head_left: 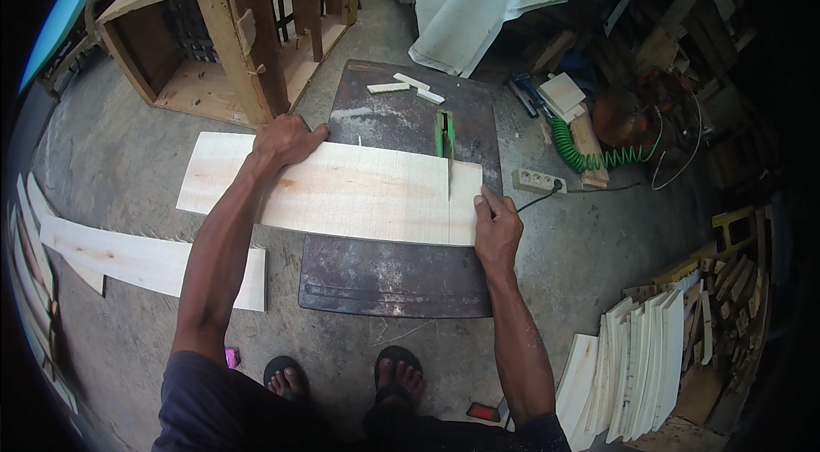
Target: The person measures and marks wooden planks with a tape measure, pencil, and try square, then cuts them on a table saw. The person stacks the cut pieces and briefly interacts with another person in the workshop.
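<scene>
A pale wooden board [342,187] lies across the dark metal top of a table saw [393,281]. The thin saw blade [449,177] stands in the board near its right end, in line with a green-edged slot [441,132]. From the blade, a fine straight line runs toward the board's near edge. My left hand [289,143] is closed over the far edge, left of the blade. At the right end my right hand [498,226] grips the board, thumb on top; its underside fingers are partly hidden.
Small wooden offcuts [406,87] lie on the far saw top. Left stand a wooden frame [248,50] and another board [128,255]. A power strip [538,181] and green coiled hose [581,153] are on the right, with stacked boards [628,362] nearer. My sandalled feet [399,375] are below.
</scene>
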### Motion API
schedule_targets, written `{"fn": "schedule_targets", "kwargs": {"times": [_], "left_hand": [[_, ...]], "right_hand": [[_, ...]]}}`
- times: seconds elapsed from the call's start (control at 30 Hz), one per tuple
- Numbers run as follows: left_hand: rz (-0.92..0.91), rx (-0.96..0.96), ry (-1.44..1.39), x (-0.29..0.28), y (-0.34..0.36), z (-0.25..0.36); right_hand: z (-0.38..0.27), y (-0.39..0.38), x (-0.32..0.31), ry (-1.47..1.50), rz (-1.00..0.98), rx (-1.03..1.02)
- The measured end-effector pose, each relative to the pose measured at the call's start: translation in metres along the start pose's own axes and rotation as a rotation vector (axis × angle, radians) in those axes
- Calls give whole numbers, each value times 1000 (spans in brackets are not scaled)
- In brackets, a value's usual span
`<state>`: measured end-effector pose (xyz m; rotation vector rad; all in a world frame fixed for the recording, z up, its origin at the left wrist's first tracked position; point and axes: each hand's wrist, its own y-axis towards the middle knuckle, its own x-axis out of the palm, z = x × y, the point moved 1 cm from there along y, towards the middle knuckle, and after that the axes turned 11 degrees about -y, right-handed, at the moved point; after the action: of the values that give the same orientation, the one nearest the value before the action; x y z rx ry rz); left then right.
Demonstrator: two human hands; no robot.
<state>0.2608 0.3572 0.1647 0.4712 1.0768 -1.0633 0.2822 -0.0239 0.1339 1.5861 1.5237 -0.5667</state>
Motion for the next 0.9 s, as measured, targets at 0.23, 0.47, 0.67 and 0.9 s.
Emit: {"fn": "schedule_targets", "kwargs": {"times": [0.23, 0.47, 0.67, 0.9], "left_hand": [[-20, -2, -12, -1, 2, 1], [-50, -10, -46, -4, 5, 2], [-32, -6, -15, -2, 9, 0], [-48, -21, -35, -2, 13, 3]], "right_hand": [[3, 4, 2, 0, 3, 1], [1, 8, 2, 3, -2, 20], [-1, 10, 2, -20, -14, 15], [0, 13, 2, -20, -20, 24]]}}
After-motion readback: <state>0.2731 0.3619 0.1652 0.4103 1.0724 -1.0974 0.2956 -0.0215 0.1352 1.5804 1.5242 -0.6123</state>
